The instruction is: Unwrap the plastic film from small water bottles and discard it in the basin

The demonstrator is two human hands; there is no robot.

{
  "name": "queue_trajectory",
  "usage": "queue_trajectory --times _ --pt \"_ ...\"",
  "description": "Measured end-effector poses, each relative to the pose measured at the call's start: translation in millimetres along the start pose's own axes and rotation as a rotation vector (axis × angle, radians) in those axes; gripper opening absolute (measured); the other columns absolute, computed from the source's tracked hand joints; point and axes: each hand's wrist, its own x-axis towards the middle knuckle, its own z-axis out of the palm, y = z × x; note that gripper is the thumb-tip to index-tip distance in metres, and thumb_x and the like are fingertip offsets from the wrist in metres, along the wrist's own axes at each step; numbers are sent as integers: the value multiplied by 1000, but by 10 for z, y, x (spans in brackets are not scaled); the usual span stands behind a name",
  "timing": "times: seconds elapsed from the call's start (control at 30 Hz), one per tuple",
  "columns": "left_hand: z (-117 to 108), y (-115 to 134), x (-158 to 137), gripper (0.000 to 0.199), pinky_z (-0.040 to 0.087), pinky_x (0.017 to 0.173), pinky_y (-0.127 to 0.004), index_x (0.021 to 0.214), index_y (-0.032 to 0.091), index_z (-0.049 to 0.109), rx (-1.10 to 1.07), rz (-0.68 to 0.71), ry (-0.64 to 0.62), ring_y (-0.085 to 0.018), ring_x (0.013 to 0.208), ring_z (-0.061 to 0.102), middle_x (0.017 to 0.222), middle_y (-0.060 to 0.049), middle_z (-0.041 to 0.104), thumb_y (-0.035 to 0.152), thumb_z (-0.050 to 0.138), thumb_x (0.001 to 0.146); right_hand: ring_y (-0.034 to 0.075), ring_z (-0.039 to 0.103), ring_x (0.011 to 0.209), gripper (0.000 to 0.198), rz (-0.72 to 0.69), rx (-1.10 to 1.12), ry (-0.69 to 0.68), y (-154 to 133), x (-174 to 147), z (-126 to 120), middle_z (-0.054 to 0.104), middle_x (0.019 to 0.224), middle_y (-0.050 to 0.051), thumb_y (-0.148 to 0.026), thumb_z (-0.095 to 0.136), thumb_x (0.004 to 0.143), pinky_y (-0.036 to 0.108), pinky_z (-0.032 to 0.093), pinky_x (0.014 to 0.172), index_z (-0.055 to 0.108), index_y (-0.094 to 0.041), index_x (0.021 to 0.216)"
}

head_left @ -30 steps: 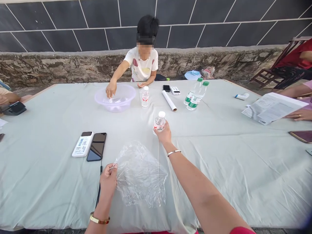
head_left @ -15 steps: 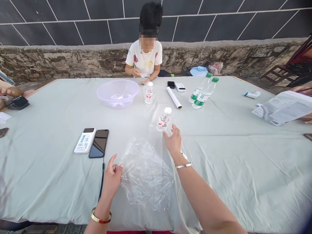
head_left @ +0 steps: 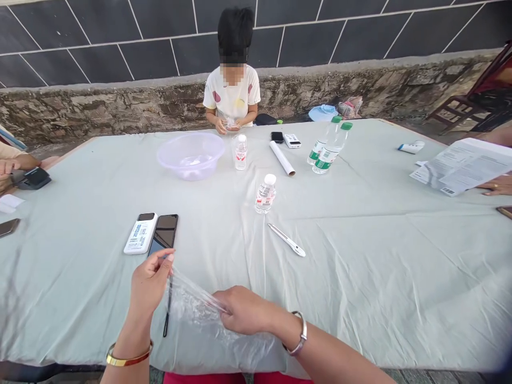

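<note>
A thin clear plastic bag (head_left: 196,309) is stretched between my two hands near the table's front edge. My left hand (head_left: 150,280) pinches one corner of it between thumb and fingers, just below a black phone (head_left: 165,229). Lower and to the right, my right hand (head_left: 244,309) is closed around another part of the bag, whose crumpled rest hangs beneath. A white pen-like tool (head_left: 286,240) lies beyond my right hand. Past it stands a small water bottle (head_left: 265,196) with a white cap.
A white power bank (head_left: 140,233) lies beside the phone. Farther back are a lilac basin (head_left: 168,157), a second small bottle (head_left: 240,154), a white roll (head_left: 282,158) and green-capped bottles (head_left: 326,154). A person (head_left: 232,96) sits opposite; another holds papers (head_left: 464,165) at right.
My right hand has drawn back from beside the bottle and now grips the bag. My left hand has shifted left, pulling the bag's edge taut. The pen-like tool is now uncovered.
</note>
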Motion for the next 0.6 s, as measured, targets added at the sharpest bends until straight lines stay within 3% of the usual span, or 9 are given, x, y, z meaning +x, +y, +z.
queue_trajectory --times 0.07,0.1,0.17,0.23,0.27,0.3,0.4,0.53,0.6 --pt "-57 36 -73 59 49 73 -36 117 22 62 150 119 16 -27 90 60 100 -10 64 56 63 69 12 52 62 25 -73 -25 -70 -29 -110 -152 62 72 -3 -9 51 71 20 35 57 64 -20 88" --pt "-56 66 -134 68 48 82 -39 124 25 58 178 201 -65 -31 107 56 118 -12 60 55 68 64 11 50 61 23 -105 -32 -88 -49 -158 -251 60 70 -3 -9 51 71 20 34 56 64 -21 86" --pt "-13 127 -274 76 44 93 -40 129 31 55 196 303 -414 -34 122 47 131 -10 55 48 76 58 10 48 60 20 -133 -52 -76 -98 -252 -470 58 67 -4 -10 51 72 20 33 56 64 -20 84" --pt "42 162 -384 43 46 88 -37 108 31 67 188 256 -761 -30 109 57 110 -7 67 42 72 66 10 48 60 18 -94 -97 2 -131 -351 -686 58 66 -3 -11 50 74 21 32 56 63 -19 82" --pt "56 164 -413 22 47 81 -34 92 28 71 155 196 -862 -27 95 62 94 -6 69 40 67 73 11 49 61 16 -63 -126 45 -129 -399 -781 59 68 -3 -12 50 75 21 31 57 63 -19 82" --pt "56 157 -420 17 48 73 -32 79 26 70 94 124 -911 -23 81 62 81 -5 67 40 61 79 11 50 63 15 -32 -158 77 -112 -443 -861 60 71 -2 -14 52 75 22 31 58 63 -20 84" --pt "11 133 -331 19 49 64 -30 79 22 67 -270 -100 -829 -16 58 56 59 0 59 40 62 80 12 52 64 10 47 -272 90 21 -499 -958 62 71 -2 -18 56 75 23 30 57 63 -21 81" --pt "127 237 -107 23 55 71 -33 86 23 63 -863 -295 -362 -13 55 56 53 5 54 29 76 67 15 54 64 15 202 -419 160 165 -329 -671 63 70 2 -18 47 85 25 28 54 60 -19 78" --pt "304 339 -39 22 55 77 -33 81 24 61 -959 -274 -150 -15 69 63 67 3 63 27 76 65 17 57 65 17 230 -481 147 124 -222 -443 66 74 5 -24 46 89 26 27 54 61 -17 85"
